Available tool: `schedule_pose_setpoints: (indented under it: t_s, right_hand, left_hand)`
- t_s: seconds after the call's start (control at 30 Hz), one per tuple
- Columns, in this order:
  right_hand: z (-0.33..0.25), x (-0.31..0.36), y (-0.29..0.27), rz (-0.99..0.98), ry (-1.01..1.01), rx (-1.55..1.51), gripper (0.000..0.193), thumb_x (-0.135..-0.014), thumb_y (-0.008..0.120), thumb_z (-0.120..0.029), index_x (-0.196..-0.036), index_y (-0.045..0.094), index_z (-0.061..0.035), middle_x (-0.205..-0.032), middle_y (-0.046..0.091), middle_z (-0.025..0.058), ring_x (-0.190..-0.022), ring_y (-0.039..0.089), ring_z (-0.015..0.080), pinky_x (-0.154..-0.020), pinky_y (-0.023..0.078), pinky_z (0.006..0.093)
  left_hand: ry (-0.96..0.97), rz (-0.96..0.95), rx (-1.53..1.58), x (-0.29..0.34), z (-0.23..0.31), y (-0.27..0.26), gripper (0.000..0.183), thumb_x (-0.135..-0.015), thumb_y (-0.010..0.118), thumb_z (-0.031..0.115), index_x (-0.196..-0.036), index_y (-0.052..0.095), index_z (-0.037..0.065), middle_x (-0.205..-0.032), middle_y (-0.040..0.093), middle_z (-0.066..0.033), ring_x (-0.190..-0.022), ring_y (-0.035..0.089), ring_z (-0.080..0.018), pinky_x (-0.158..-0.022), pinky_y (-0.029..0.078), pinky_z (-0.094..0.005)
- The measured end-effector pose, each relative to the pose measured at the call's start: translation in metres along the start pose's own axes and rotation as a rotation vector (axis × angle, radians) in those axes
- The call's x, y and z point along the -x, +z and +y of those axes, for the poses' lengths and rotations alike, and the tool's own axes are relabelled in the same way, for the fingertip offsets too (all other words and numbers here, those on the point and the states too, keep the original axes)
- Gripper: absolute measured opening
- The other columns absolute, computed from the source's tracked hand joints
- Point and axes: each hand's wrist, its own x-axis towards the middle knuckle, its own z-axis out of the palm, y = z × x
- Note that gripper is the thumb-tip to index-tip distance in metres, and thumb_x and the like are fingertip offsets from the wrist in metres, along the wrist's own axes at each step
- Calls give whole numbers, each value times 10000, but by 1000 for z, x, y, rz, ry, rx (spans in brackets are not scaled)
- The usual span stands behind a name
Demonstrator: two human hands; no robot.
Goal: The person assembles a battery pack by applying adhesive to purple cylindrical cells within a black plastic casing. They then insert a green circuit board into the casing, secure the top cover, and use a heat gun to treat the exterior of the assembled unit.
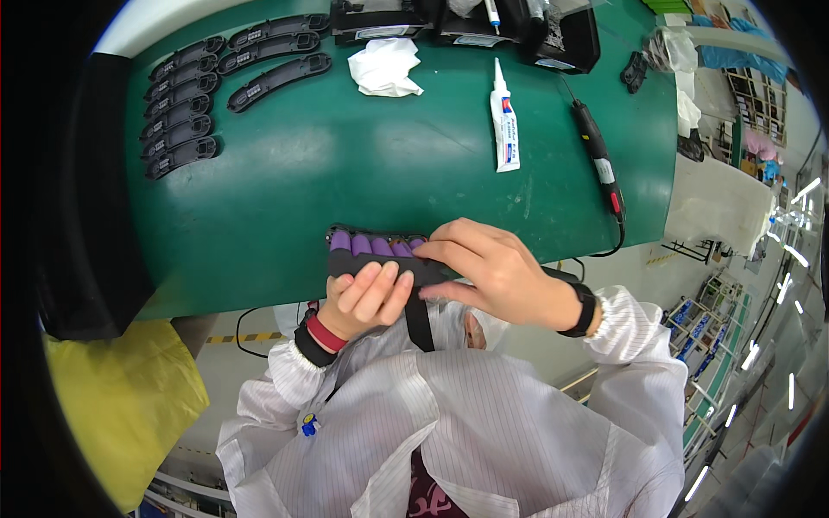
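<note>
Near the front edge of the green table, a black battery housing (349, 263) holds a row of several purple cylindrical cells (363, 245). My left hand (367, 298) grips it from below and in front, with its fingers curled over the near side. At the housing's right end, my right hand (484, 266) has its thumb and fingers closed around the end, fingertips by the last purple cell. The fingers partly hide that end and the underside.
Curved black plastic housings (278, 82) lie in rows at the back left. Beyond my hands are a crumpled white tissue (385, 67), a white glue tube (504, 121) and a black electric screwdriver (598, 155) with its cable. Black parts bins (561, 39) line the far edge.
</note>
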Motion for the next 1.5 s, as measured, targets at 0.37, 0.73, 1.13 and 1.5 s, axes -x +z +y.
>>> schedule_pose_setpoints:
  t_s: [0.37,0.73,1.13,1.5]
  right_hand:
    - [11,-11,-3,140,-141,79,230,-750,722,-35,-959,638,8,-912,589,120,-879,602,318,-739,500,406]
    - [36,-41,-58,373,-331,91,369,-728,749,-58,-1093,697,-74,-1030,660,92,-966,622,306,-851,504,407]
    - [211,-66,-146,591,204,853,159,-799,573,-11,-866,718,-17,-913,687,198,-918,673,359,-799,552,443]
    - [224,-99,-154,610,284,945,94,-752,637,-67,-761,724,-33,-794,697,198,-790,705,363,-705,572,442]
  left_hand:
    - [-190,-198,-67,-34,15,-25,633,-727,568,-86,-1333,611,93,-1350,562,-74,-1239,496,-208,-1040,342,-360]
    - [-245,-341,60,-76,1,-50,684,-674,578,-96,-1338,609,62,-1255,609,-114,-981,559,-246,-862,394,-349]
    - [-219,-204,38,-69,-1,-39,529,-789,595,-56,-1309,619,37,-1252,611,-121,-1038,558,-253,-896,382,-374]
    - [-198,1,-101,-46,9,-7,472,-824,614,-48,-1292,627,18,-1318,551,-89,-1165,504,-238,-961,397,-369]
